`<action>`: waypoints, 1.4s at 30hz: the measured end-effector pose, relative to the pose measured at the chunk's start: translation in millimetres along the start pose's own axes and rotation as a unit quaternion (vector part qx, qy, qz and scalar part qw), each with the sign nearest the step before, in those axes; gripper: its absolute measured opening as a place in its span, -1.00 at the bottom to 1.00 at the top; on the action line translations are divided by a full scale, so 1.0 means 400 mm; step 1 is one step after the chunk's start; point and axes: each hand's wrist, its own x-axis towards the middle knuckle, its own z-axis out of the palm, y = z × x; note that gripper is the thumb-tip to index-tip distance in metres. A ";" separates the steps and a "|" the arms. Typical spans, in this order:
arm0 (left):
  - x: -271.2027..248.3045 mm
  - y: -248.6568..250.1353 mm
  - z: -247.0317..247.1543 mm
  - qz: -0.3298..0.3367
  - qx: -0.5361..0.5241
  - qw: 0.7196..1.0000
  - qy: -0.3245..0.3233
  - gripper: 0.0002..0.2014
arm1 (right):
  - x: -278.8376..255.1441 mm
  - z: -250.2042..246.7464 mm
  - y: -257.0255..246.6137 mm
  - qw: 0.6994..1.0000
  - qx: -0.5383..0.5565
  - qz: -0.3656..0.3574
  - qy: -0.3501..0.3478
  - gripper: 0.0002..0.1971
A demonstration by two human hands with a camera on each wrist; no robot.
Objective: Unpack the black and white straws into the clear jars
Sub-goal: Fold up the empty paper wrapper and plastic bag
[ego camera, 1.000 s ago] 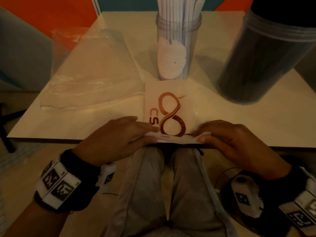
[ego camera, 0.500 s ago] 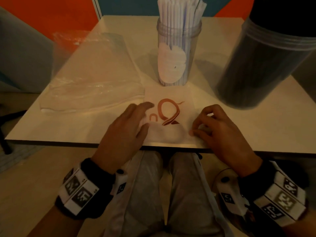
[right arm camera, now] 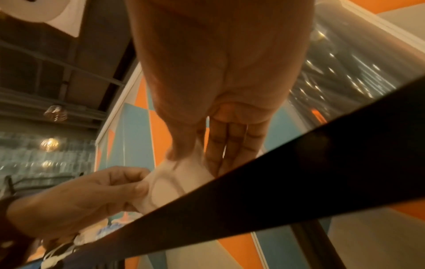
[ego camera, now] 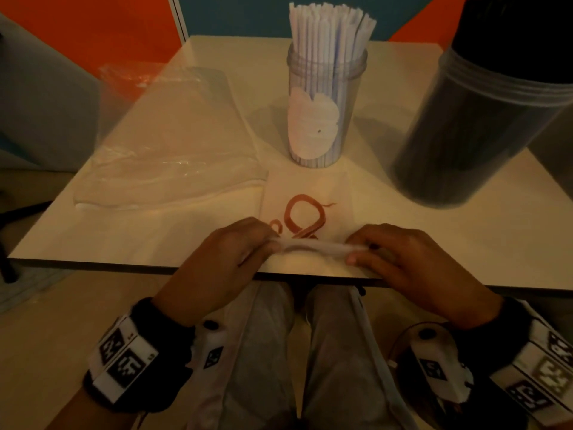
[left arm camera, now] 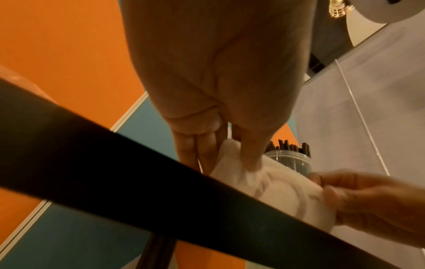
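White bag (ego camera: 307,209) bears a reddish-brown looping logo (ego camera: 302,220); orange wall (ego camera: 93,26).

Black bands wrap both wrists, white blocks with black square-code markers strapped on, a small white camera (ego camera: 440,366) under each, grey trousers (ego camera: 263,352) below.

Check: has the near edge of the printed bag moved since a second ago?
Yes. The printed bag's near edge, pinched by left hand and right hand, is folded toward the white-straw jar.
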 end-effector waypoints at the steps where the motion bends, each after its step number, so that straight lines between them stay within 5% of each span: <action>1: 0.004 0.007 -0.002 -0.021 -0.008 1.000 0.017 -0.83 | 0.002 -0.002 -0.007 0.999 0.021 0.015 0.020 -0.78; 5: 0.030 0.008 0.012 -0.084 -0.001 0.994 0.064 -0.84 | 0.029 0.003 -0.023 0.996 0.035 0.073 0.035 -0.80; 10: 0.038 -0.007 0.026 -0.043 0.119 0.992 0.019 -0.92 | 0.061 0.024 -0.008 0.989 -0.044 0.132 0.050 -0.83; 12: 0.034 -0.010 0.019 -0.018 0.153 0.988 -0.004 -0.78 | 0.066 0.031 -0.009 0.983 -0.077 0.159 0.038 -0.78; 16: 0.023 -0.012 -0.007 -0.031 0.162 0.984 -0.071 -0.43 | 0.057 0.024 -0.019 0.990 -0.112 0.077 0.049 -0.70; 21: 0.021 -0.028 -0.018 0.001 0.183 0.981 -0.057 -0.65 | 0.028 -0.013 -0.017 0.988 -0.123 0.042 -0.079 -0.31; 28: 0.026 -0.033 -0.023 0.010 0.160 0.981 -0.111 -0.44 | 0.027 -0.008 -0.015 0.998 -0.050 0.026 -0.019 -0.73; 35: 0.044 0.001 -0.005 -0.049 -0.018 0.998 -0.030 -0.82 | 0.035 -0.005 -0.014 0.992 -0.010 0.095 0.082 -0.84; 40: 0.053 0.010 0.026 -0.028 0.103 0.994 0.014 -0.75 | 0.047 0.022 -0.012 0.981 -0.111 0.104 0.116 -0.84; 42: 0.051 0.003 0.034 0.008 0.157 0.987 0.023 -0.72 | 0.043 0.019 -0.010 0.984 -0.142 0.085 0.071 -0.76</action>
